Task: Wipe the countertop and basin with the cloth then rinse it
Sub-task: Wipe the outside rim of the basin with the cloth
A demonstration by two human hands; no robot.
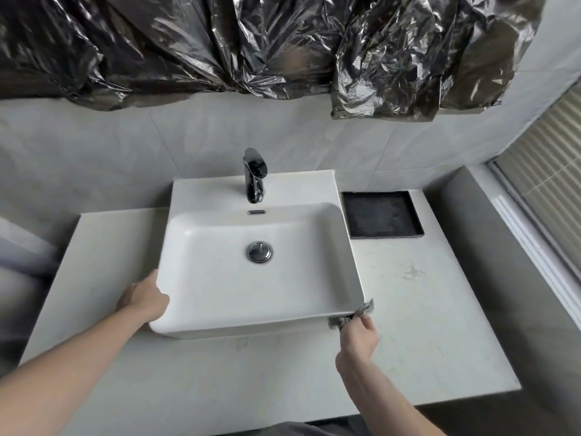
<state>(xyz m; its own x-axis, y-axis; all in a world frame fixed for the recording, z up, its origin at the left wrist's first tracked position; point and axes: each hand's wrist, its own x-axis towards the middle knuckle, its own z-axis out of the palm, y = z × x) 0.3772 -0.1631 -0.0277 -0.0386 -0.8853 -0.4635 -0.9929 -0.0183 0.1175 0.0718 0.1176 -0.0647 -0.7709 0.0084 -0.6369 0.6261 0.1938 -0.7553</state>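
White basin (261, 278) on pale countertop (424, 325). Left hand (143, 298) bracing basin's near-left corner, fingers hidden behind rim, grip impossible to tell. Right hand (358, 335) pinching small grey cloth (353, 314) against near-right corner. Risk: bunched cloth skipping smears, slipping off edge.

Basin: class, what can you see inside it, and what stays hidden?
Inside the basin only the chrome drain plug and overflow slot show. The near inner wall is hidden behind the rim.

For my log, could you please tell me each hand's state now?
Left hand: open, resting on the basin rim.
Right hand: gripping the cloth.
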